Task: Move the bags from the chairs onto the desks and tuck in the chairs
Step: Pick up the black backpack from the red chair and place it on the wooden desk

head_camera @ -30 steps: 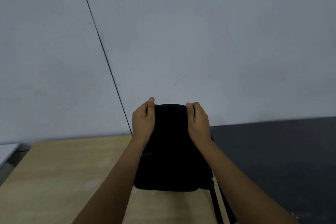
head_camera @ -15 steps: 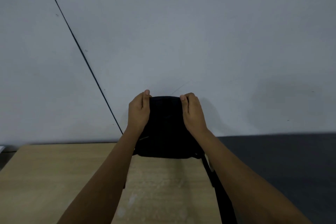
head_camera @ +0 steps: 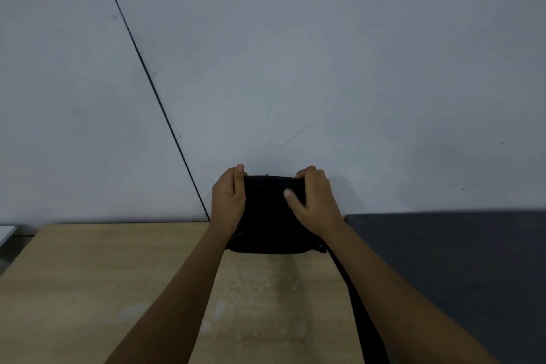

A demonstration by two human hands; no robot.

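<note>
On the pale woodgrain desk [head_camera: 118,289], both hands [head_camera: 277,204] grip a soft black bag [head_camera: 266,224].

I have both bare forearms stretched forward, converging from the lower corners of the view toward the middle. My left hand [head_camera: 228,201] sits upright on its edge, palm turned inward, fingers curled round the far side of what it grips and the thumb lying straight up along the near face, nail showing at the top. My right hand [head_camera: 314,201] mirrors it, knuckles up, fingers hooked over the top edge, thumb angled inward and down across the front. Both wrists are nearly straight.
</note>
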